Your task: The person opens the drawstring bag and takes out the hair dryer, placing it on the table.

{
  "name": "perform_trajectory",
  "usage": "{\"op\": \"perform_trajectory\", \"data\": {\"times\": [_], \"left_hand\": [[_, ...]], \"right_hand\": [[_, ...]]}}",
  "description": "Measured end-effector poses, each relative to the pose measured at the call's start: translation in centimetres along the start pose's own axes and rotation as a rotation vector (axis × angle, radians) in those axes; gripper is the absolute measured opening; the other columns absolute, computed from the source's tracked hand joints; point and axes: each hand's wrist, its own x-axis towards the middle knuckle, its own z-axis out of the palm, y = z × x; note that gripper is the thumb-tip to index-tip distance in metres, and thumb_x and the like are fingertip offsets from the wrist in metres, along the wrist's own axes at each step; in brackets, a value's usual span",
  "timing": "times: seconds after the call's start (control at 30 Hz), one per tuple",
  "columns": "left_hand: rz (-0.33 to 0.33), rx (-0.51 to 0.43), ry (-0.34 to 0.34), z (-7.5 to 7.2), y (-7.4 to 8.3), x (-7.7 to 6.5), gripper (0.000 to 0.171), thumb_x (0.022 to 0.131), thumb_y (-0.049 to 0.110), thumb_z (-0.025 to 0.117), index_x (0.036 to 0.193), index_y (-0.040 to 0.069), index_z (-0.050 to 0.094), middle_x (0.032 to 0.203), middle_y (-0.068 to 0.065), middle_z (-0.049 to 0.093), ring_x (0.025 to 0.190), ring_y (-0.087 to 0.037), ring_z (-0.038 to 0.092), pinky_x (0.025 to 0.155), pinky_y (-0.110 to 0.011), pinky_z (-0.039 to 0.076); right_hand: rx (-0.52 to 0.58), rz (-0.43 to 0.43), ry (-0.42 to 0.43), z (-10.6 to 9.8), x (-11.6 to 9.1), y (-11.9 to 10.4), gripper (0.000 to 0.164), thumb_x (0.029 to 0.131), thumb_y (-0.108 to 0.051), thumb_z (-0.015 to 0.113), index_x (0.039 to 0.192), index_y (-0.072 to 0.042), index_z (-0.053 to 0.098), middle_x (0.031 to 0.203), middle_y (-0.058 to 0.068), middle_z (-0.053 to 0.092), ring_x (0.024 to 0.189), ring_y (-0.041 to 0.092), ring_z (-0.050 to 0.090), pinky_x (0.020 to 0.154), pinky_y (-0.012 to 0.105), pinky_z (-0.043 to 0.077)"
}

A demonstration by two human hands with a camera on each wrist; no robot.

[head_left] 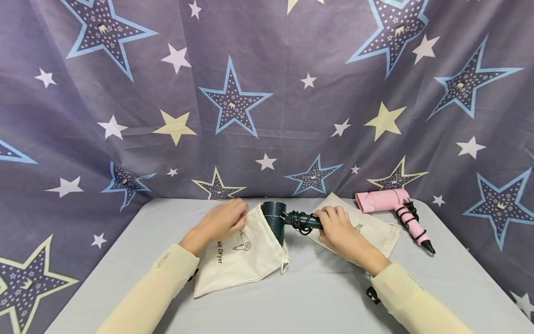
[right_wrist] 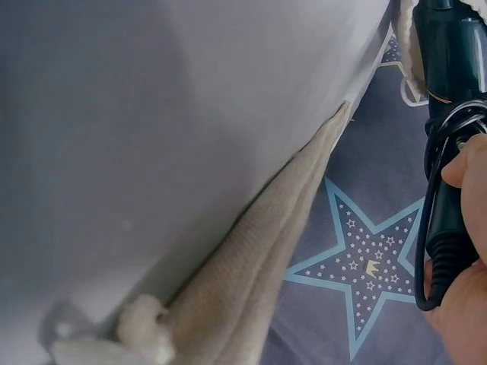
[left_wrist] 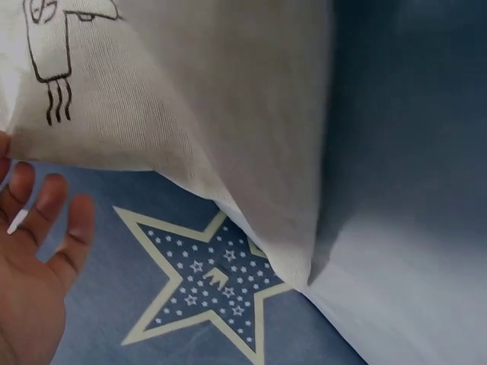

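A dark green hair dryer lies with its barrel partly inside the mouth of a cream drawstring bag, printed with a dryer drawing and "air Dryer". My right hand grips its handle, which has a black cord wound round it. In the right wrist view, thumb and fingers close about the handle's end. At the bag's upper edge, near its mouth, is my left hand, pinching the cloth. Its other fingers stand loosely apart in the left wrist view; the thumb is hidden there.
A second cream bag lies flat under and beyond my right hand. At the back right rests a pink hair dryer, black cord round its handle. The grey table ends at a star-patterned curtain.
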Motion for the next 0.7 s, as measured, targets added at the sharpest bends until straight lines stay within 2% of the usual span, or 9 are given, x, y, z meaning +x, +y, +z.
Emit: {"op": "perform_trajectory", "data": {"times": [0.2, 0.27, 0.47, 0.53, 0.7], "left_hand": [[0.013, -0.017, 0.037, 0.0, 1.3, -0.3, 0.007, 0.098, 0.024, 0.057, 0.102, 0.020, 0.053, 0.097, 0.007, 0.050, 0.086, -0.010, 0.048, 0.072, -0.031, 0.047], [0.067, -0.019, 0.068, 0.0, 2.0, -0.3, 0.007, 0.097, 0.025, 0.059, 0.099, 0.020, 0.054, 0.094, 0.007, 0.051, 0.083, -0.009, 0.048, 0.069, -0.030, 0.047], [0.286, 0.025, 0.166, 0.1, 4.5, 0.0, 0.013, 0.092, 0.030, 0.066, 0.092, 0.019, 0.059, 0.088, 0.007, 0.051, 0.076, -0.011, 0.049, 0.061, -0.027, 0.044], [0.322, 0.045, 0.167, 0.3, 5.3, 0.1, 0.016, 0.090, 0.032, 0.068, 0.092, 0.019, 0.060, 0.088, 0.007, 0.050, 0.076, -0.012, 0.048, 0.059, -0.027, 0.043], [0.360, 0.097, 0.106, 0.5, 7.1, 0.0, 0.030, 0.086, 0.045, 0.071, 0.092, 0.019, 0.057, 0.088, 0.006, 0.049, 0.076, -0.013, 0.047, 0.059, -0.029, 0.042]], "right_hand": [[0.003, -0.005, 0.010, 0.1, 0.0, 0.0, 0.043, 0.081, -0.006, 0.066, 0.121, 0.001, 0.055, 0.110, 0.014, 0.053, 0.092, 0.032, 0.044, 0.082, 0.044, 0.038], [0.006, -0.002, 0.012, 0.2, 0.0, 0.0, 0.043, 0.081, -0.006, 0.066, 0.121, 0.001, 0.055, 0.110, 0.014, 0.053, 0.093, 0.032, 0.044, 0.082, 0.044, 0.038], [0.008, 0.005, 0.015, 0.4, 0.0, 0.2, 0.041, 0.082, -0.006, 0.066, 0.121, 0.001, 0.055, 0.109, 0.013, 0.053, 0.092, 0.032, 0.045, 0.081, 0.044, 0.039], [0.008, 0.008, 0.014, 0.4, -0.1, 0.3, 0.041, 0.082, -0.006, 0.066, 0.121, 0.001, 0.056, 0.109, 0.014, 0.053, 0.092, 0.032, 0.045, 0.081, 0.044, 0.039], [0.012, 0.025, -0.013, 0.2, -0.2, 0.4, 0.041, 0.083, -0.006, 0.063, 0.123, 0.001, 0.054, 0.110, 0.014, 0.053, 0.093, 0.032, 0.044, 0.082, 0.044, 0.038]]}}
